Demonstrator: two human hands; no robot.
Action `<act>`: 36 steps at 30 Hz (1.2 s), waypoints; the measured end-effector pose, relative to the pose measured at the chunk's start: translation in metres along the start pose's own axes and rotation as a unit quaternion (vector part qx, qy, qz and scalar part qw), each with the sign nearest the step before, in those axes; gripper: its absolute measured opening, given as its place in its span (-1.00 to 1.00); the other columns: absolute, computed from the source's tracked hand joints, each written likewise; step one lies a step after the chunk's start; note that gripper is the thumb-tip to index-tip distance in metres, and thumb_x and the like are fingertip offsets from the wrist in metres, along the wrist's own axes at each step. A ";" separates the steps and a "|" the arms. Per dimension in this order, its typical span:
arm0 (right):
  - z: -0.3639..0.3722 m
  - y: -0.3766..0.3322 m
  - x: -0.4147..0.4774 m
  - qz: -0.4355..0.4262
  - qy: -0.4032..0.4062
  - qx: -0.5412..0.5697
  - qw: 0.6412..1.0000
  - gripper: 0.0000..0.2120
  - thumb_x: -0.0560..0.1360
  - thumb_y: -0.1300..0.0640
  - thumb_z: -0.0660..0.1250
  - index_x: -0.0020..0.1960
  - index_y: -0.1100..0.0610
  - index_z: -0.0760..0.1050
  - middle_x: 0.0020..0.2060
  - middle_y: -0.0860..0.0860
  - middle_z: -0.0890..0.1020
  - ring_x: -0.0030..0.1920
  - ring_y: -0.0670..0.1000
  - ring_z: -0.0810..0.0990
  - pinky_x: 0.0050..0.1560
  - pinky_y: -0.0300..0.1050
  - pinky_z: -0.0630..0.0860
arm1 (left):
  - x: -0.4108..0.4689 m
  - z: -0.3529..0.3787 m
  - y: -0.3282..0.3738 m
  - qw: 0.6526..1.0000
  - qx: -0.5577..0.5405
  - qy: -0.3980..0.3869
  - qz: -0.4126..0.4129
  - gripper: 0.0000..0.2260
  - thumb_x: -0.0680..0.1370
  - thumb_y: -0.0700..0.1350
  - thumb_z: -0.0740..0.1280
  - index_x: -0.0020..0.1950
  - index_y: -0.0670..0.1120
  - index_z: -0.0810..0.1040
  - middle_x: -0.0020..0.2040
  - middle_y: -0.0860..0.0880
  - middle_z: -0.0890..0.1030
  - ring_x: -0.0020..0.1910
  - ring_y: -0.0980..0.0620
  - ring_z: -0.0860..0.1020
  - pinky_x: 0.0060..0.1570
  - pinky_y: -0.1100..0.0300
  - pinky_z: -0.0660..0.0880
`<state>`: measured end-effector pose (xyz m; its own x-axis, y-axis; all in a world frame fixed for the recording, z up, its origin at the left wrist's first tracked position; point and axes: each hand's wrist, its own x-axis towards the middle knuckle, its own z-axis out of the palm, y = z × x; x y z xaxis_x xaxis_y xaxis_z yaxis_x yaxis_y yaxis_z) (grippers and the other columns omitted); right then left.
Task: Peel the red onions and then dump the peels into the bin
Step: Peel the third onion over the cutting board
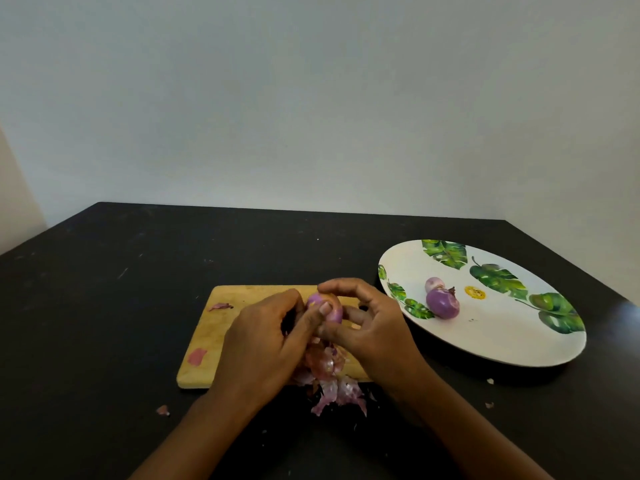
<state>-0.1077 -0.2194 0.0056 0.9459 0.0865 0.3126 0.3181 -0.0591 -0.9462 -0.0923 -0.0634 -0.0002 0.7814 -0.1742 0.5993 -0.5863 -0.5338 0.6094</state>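
Observation:
Both hands hold one small red onion (320, 301) above a wooden cutting board (211, 334). My left hand (263, 341) grips it from the left, thumb pressed on its skin. My right hand (374, 327) curls around it from the right and over the top. A heap of pink peels (332, 379) lies under the hands, spilling off the board's near edge onto the table. Two peeled onions, a large one (442, 303) and a small one (433, 283), rest on a white leaf-patterned plate (502, 341) to the right. No bin is in view.
The black table (104, 306) carries loose peel scraps on the board (220, 306) (196, 356) and on the tabletop (162, 409) (489, 381). A plain wall stands behind the table's far edge.

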 end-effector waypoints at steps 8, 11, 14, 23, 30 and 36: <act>0.001 0.004 0.000 -0.039 -0.019 -0.097 0.994 -0.50 0.30 0.33 0.54 0.12 -0.06 0.51 0.06 -0.16 0.61 0.14 -0.18 0.58 0.05 -0.28 0.56 | 0.000 0.005 -0.004 0.997 0.071 -0.002 0.018 -0.62 0.53 0.20 0.00 -0.22 0.03 0.49 -0.32 0.15 0.44 -0.27 0.19 0.43 -0.28 0.36 0.29; 0.001 0.002 0.001 -0.044 -0.023 -0.060 0.997 -0.51 0.30 0.36 0.52 0.10 -0.07 0.53 0.01 -0.18 0.66 0.11 -0.14 0.62 0.06 -0.27 0.55 | 0.004 0.004 0.000 0.999 0.004 0.020 0.025 -0.65 0.55 0.11 0.03 -0.29 0.01 0.48 -0.31 0.13 0.42 -0.23 0.15 0.41 -0.24 0.42 0.30; 0.001 -0.001 0.000 -0.026 -0.045 0.006 0.999 -0.55 0.34 0.36 0.48 0.13 -0.01 0.55 0.06 -0.08 0.68 0.13 -0.03 0.64 0.10 -0.17 0.57 | 0.006 0.000 0.006 0.995 -0.099 0.015 0.005 -0.68 0.53 0.09 0.09 -0.34 0.03 0.49 -0.30 0.07 0.45 -0.29 0.11 0.46 -0.30 0.43 0.33; -0.002 0.001 0.001 0.042 -0.087 0.142 0.985 -0.63 0.38 0.30 0.42 0.18 0.12 0.58 0.14 0.13 0.65 0.17 0.14 0.61 0.14 0.00 0.56 | 0.008 -0.010 0.019 0.977 -0.211 -0.027 -0.037 -0.63 0.53 -0.03 0.21 -0.50 0.10 0.49 -0.32 0.04 0.45 -0.36 0.16 0.43 -0.35 0.39 0.36; 0.001 -0.003 0.000 0.025 -0.038 0.038 0.998 -0.58 0.28 0.26 0.53 0.10 0.03 0.58 0.09 -0.02 0.66 0.13 0.02 0.63 0.11 -0.06 0.59 | 0.002 -0.002 0.008 0.985 -0.159 0.007 -0.067 -0.59 0.48 0.24 0.13 -0.30 -0.01 0.57 -0.30 0.03 0.55 -0.28 0.07 0.54 -0.26 0.26 0.47; 0.001 -0.004 0.000 0.009 -0.022 0.010 1.000 -0.57 0.28 0.36 0.54 0.06 0.02 0.60 0.02 -0.06 0.67 0.08 -0.01 0.64 0.00 -0.17 0.59 | 0.003 -0.001 0.006 0.991 -0.111 -0.012 -0.069 -0.62 0.48 0.26 0.21 -0.19 0.01 0.63 -0.23 0.09 0.63 -0.19 0.15 0.58 -0.21 0.24 0.52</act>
<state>-0.1095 -0.2177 0.0094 0.9478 0.1289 0.2917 0.2990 -0.0406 -0.9534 -0.0942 -0.0663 0.0058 0.8609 -0.1334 0.4910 -0.5038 -0.3586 0.7859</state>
